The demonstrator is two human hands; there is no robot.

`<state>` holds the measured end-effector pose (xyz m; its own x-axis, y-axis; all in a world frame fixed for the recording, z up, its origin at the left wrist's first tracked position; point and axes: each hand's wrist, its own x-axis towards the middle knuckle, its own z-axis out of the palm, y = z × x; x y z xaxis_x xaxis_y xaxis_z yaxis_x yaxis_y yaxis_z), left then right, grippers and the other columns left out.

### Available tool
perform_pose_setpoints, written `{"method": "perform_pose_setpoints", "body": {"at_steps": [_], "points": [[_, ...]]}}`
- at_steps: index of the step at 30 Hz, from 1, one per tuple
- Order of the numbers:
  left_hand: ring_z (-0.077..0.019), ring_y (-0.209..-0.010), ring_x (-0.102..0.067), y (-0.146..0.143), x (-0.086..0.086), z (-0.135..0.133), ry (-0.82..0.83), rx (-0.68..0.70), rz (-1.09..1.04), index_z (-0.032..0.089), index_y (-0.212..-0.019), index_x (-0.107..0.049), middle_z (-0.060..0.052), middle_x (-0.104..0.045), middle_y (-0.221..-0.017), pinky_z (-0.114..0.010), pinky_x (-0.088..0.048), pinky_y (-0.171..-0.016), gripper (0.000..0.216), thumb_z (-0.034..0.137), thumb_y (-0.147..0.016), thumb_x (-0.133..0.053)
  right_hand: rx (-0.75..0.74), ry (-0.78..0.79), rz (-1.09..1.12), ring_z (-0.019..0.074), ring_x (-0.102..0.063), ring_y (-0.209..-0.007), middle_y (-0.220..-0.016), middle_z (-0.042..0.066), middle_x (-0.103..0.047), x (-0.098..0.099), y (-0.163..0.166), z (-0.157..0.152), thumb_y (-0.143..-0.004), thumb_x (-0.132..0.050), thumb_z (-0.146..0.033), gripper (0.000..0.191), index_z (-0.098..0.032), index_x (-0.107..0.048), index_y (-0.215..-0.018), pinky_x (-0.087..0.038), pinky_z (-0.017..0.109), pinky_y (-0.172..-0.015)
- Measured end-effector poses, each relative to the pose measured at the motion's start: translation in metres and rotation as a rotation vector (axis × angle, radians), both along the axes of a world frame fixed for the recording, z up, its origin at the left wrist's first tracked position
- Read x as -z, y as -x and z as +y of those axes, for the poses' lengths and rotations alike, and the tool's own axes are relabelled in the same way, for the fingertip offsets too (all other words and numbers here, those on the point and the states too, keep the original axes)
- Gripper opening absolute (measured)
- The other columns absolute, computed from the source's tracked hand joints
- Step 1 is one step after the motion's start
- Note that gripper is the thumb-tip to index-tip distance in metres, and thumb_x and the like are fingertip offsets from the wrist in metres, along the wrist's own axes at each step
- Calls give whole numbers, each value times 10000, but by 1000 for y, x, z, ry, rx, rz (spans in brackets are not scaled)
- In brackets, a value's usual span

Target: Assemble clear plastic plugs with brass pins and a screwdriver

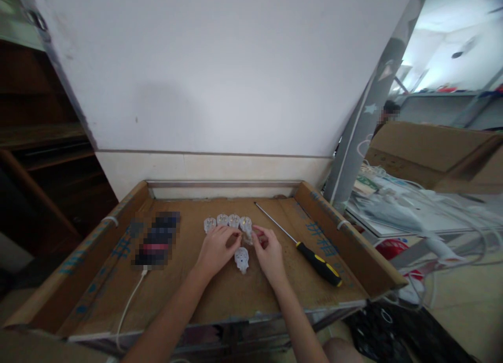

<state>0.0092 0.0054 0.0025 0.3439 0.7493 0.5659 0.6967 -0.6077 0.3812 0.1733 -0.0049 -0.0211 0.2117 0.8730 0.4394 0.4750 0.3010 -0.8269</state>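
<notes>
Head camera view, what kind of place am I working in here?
Likely a small assembly workshop: a cardboard-lined work tray holds a row of white plastic plug parts and a screwdriver, with cardboard boxes and loose white cables alongside.

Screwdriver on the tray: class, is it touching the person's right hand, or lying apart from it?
Apart. The head view shows bare tray between the screwdriver and the right hand, whose fingers meet the left hand over small white plastic parts.

Two bare forearms, left hand (215, 249), right hand (270, 254), no sleeves
</notes>
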Motion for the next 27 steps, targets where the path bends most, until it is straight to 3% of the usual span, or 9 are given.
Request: {"method": "perform_pose_setpoints", "body": {"at_steps": [9, 27], "points": [[-196, -862, -609, -2, 0, 1, -16, 2, 22, 216, -884, -642, -20, -691, -875, -338, -468, -780, 119, 176, -825, -548, -57, -35, 33, 145, -546, -644, -801, 48, -568, -2, 3, -1, -820, -534, -349, 290, -174, -662, -1012, -480, 292, -630], [-196, -929, -584, -5, 1, -1, -134, 52, 212, 240, -1070, -612, -43, -660, -1007, -351, -453, -814, 258, 152, -900, -439, -41, 13, 213, 140, -583, -593, -760, 40, -624, -3, 4, -3, -818, -526, -360, 264, -159, -592, -976, -491, 261, -564]]}}
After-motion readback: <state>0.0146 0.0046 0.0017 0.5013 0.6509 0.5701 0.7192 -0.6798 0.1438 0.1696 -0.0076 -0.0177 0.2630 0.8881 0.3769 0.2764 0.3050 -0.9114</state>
